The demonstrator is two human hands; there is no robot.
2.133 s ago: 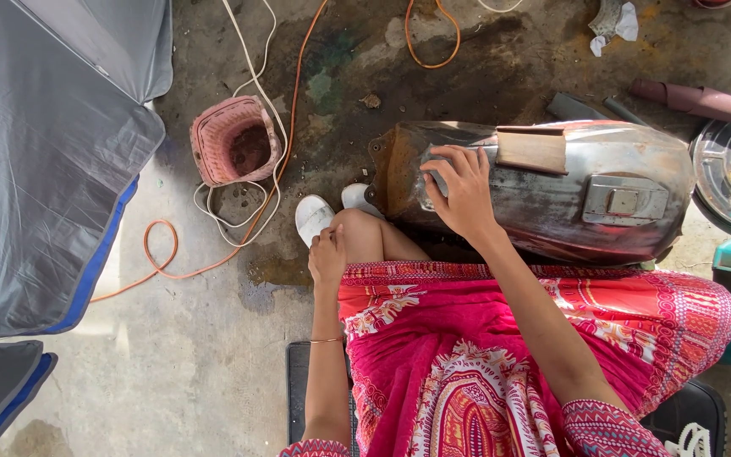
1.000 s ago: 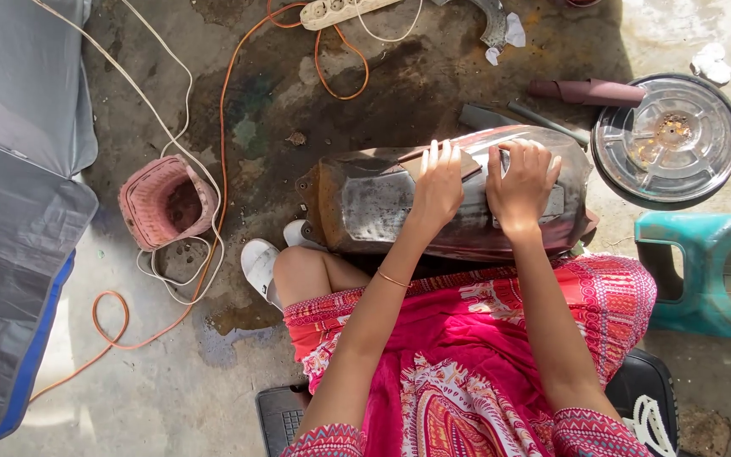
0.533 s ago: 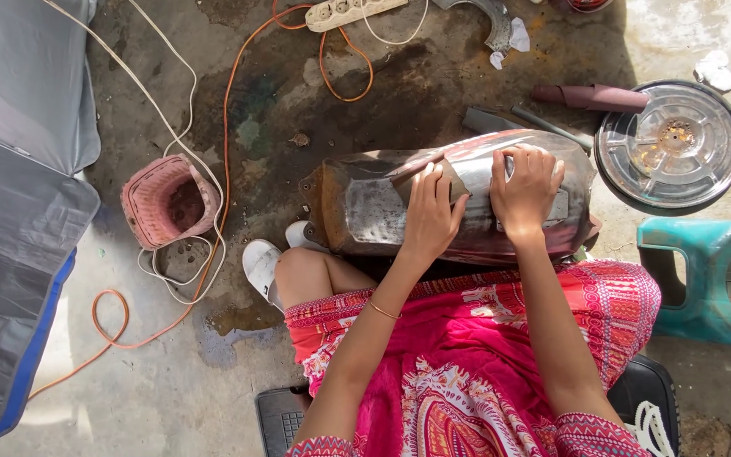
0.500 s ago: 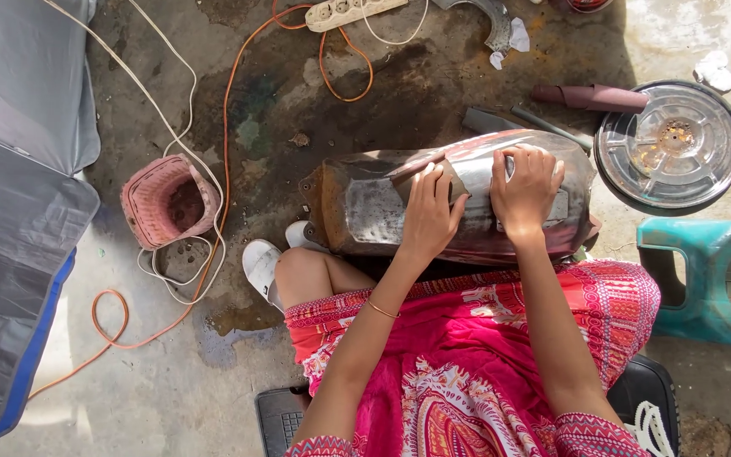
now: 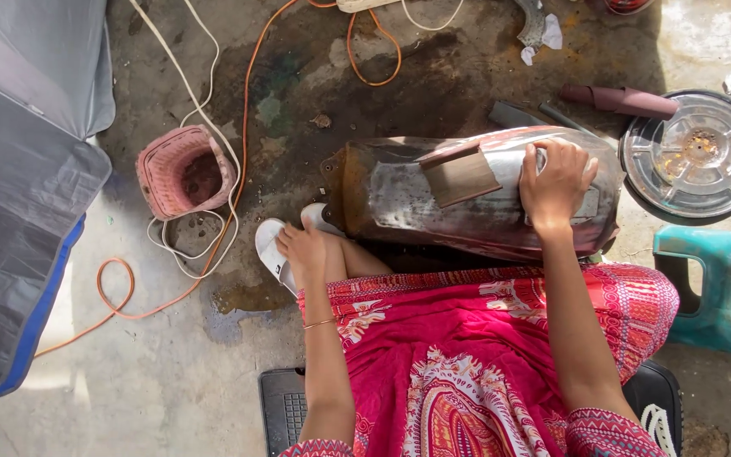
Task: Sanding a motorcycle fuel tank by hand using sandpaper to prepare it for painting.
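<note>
Pressing palm-down, fingers spread, the right hand stays on the worn grey metal tank lying across the knees; the left hand has come off it, now resting loosely open on the shin beside the white sandal.

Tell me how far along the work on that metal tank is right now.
Much of the metal tank already shows bare grey, shiny metal; rusty brown remains at its left end and lower edge. The right hand presses flat on the tank's right part, while the left hand rests at the knee. A brown rectangular block lies on the tank, unheld.
</note>
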